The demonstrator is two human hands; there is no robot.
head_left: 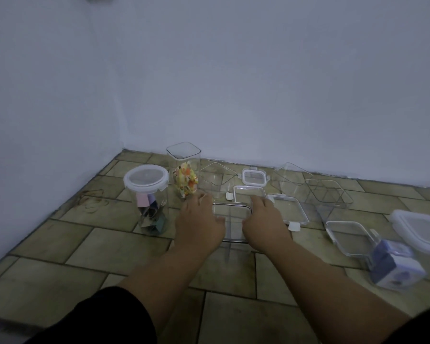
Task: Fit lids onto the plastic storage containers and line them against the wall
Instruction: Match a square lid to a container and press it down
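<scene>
A clear rectangular container (232,212) stands open-topped on the tiled floor in the centre. My left hand (199,220) holds its left side and my right hand (267,220) its right side, each thumb reaching over the rim. Just behind it lies a rectangular lid (250,192). Another rectangular lid with white clips (289,211) and a small square lid (255,176) lie nearby. Near the wall (258,95) stand a round jar with its lid on (145,181) and a tall square container with colourful contents (184,157).
Empty clear containers stand at the wall: one (217,176) by the tall container, two more (291,176) (329,192) to the right. At right a container (349,237) lies beside a blue-white packet (395,266), and a large white-rimmed lid (422,232) sits at the edge.
</scene>
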